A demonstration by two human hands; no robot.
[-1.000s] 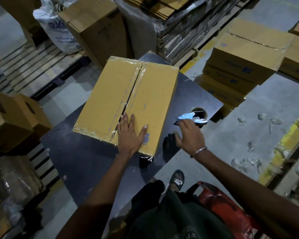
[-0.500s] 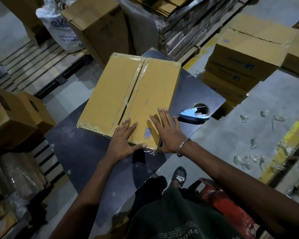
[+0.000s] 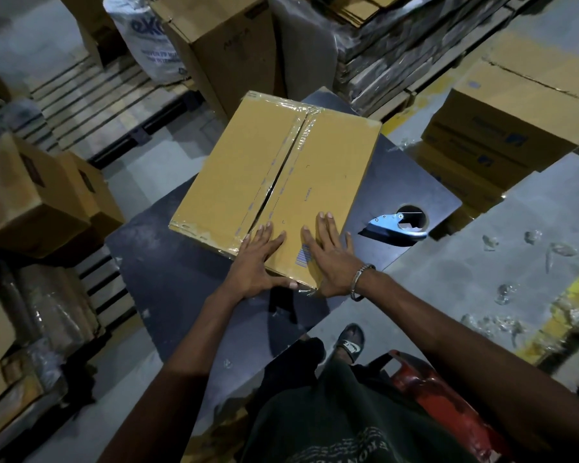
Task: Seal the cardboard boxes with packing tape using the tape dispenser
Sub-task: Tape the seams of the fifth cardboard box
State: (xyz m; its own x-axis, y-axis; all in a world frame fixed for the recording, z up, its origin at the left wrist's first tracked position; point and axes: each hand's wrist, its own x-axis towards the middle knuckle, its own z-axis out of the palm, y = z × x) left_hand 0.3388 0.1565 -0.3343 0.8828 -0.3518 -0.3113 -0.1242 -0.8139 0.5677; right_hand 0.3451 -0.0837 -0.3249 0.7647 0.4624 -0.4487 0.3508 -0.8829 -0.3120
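Box (image 3: pixel 274 182): on dark table (image 3: pixel 181 279), taped along centre seam.
Left hand (image 3: pixel 256 262): flat on near edge, fingers straight.
Right hand (image 3: pixel 328 255): flat beside it, fingers spread.
Dispenser (image 3: pixel 395 225): right of box, untouched.

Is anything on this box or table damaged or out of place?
Yes. On the cardboard box the centre seam gapes as a dark slit under wrinkled tape, so the flaps do not meet. Crumpled scraps of clear tape lie scattered on the floor, right of the table.
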